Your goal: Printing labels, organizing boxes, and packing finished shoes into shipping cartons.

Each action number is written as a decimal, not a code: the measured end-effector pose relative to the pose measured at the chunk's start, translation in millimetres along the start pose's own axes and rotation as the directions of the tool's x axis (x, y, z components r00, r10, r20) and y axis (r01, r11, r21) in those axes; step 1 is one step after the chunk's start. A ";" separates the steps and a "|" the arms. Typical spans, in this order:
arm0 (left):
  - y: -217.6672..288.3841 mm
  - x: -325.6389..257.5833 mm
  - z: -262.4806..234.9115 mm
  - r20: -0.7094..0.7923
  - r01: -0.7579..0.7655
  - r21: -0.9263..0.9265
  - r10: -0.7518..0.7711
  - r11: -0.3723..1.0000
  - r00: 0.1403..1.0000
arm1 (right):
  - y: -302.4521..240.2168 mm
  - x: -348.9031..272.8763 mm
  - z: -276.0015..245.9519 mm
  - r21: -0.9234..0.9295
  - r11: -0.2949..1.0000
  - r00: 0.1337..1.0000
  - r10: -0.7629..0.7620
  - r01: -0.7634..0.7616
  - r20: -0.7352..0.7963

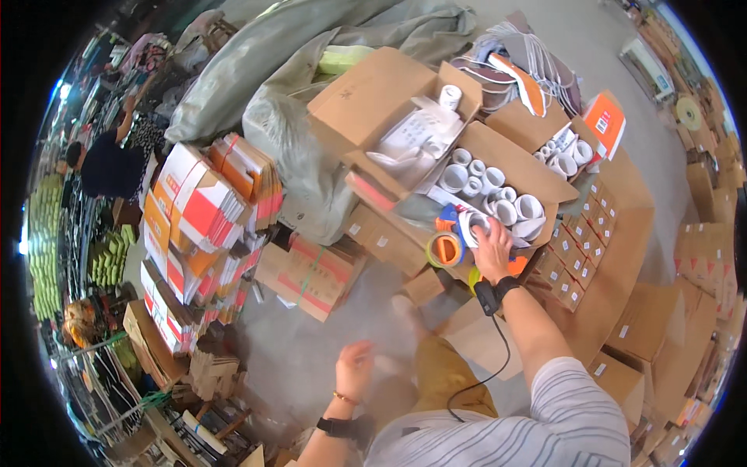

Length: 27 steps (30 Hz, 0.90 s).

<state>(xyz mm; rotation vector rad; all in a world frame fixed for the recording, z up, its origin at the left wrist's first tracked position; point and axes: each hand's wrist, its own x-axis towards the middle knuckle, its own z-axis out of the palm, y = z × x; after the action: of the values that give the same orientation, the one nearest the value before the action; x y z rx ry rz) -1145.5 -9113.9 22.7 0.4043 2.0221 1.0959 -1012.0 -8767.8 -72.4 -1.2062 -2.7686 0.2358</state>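
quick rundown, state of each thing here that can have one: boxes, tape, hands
right hand: reaching out, fingers on a white roll
left hand: empty, fingers loosely spread, blurred
large cardboard box: flaps open, full of white rolls
upper cardboard box: open, white items inside
tape dispenser: lying on box edge, tape loaded
small brown boxes: closed, stacked in rows
flat cartons: folded flat, bundled in piles

my right hand (492, 251) lay on glossy white tape rolls (504, 204) | matt brown cardboard box (523, 165) | orange plastic tape dispenser (446, 249)
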 end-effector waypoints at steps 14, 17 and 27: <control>-223.8 -237.2 -154.4 -0.466 0.290 -0.080 -0.293 0.954 0.835 | -326.1 -188.8 -2.5 0.725 0.590 0.783 -0.612 0.356 0.114; -263.9 -315.4 -187.0 -0.548 0.311 -0.345 -0.459 0.885 0.699 | -438.0 -249.9 -17.9 0.765 0.426 0.660 -0.751 0.484 0.000; -365.5 -517.7 -252.9 -0.813 0.077 -0.551 -0.556 0.831 0.172 | -686.2 -438.8 -11.7 0.752 -0.084 -0.038 -0.996 0.654 -0.078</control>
<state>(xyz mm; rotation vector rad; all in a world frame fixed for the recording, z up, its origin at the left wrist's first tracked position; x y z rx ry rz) -975.3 -9773.6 58.9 -1.2883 2.5523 1.6086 -1204.7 -9549.9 49.2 1.2922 -2.6443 1.3044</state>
